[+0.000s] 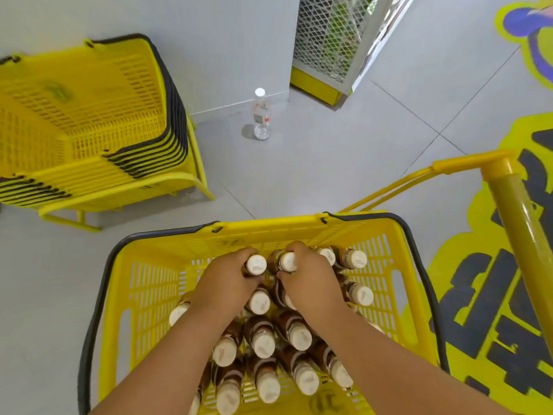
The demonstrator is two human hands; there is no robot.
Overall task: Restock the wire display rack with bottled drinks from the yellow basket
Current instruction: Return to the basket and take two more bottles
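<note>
A yellow basket point(149, 283) with a dark rim stands on the floor right below me, holding several brown bottled drinks with white caps point(263, 342). Both my hands are down inside it at the far end. My left hand point(227, 280) grips the neck of one bottle point(256, 264). Beside it, my right hand point(308, 283) curls round the neck of another bottle point(288, 261). A white wire mesh rack point(326, 40) with a yellow base stands at the top, beyond the basket.
A tall stack of yellow baskets point(89, 121) sits on a yellow frame at the left. A clear water bottle point(261, 115) stands alone on the grey floor. The basket's long yellow pull handle point(520, 211) rises at the right, over a yellow and black floor graphic point(484, 324).
</note>
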